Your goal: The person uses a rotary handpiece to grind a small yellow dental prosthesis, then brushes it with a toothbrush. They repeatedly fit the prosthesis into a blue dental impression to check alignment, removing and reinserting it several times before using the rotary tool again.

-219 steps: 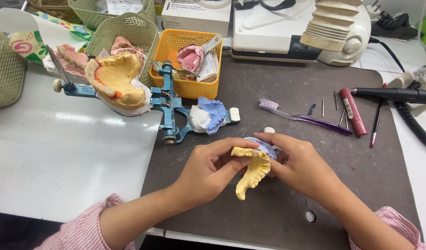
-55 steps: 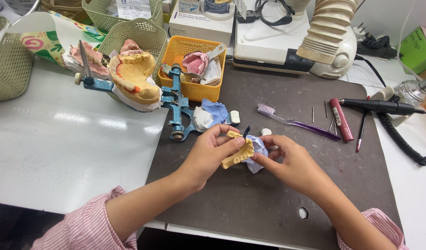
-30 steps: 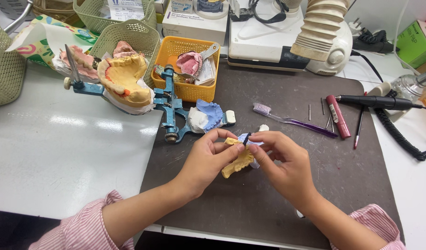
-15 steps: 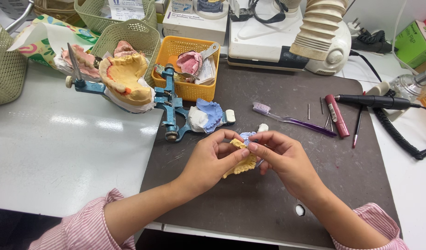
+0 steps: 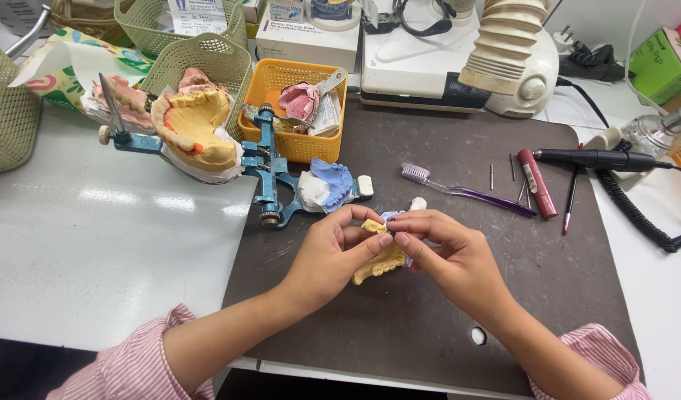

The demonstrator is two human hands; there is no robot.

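My left hand (image 5: 333, 252) grips a yellow plaster dental cast (image 5: 381, 261) just above the dark work mat (image 5: 399, 326). My right hand (image 5: 451, 255) pinches the same cast from the right, its fingertips meeting the left thumb at the cast's top. A bit of pale blue material (image 5: 391, 216) shows between the fingertips, mostly hidden. Both hands hover over the middle of the mat.
A blue metal articulator (image 5: 270, 174) with a large yellow jaw model (image 5: 196, 130) lies at left. Behind are an orange basket (image 5: 296, 111), green baskets (image 5: 199, 63), a blue and white cast (image 5: 325, 185), a purple toothbrush (image 5: 466, 191), a red pen (image 5: 536, 181), a black handpiece (image 5: 596, 158) and a white machine (image 5: 459, 55).
Both hands have drawn closer together around the cast, and the cast has been turned so less of it shows. The view shifted slightly.
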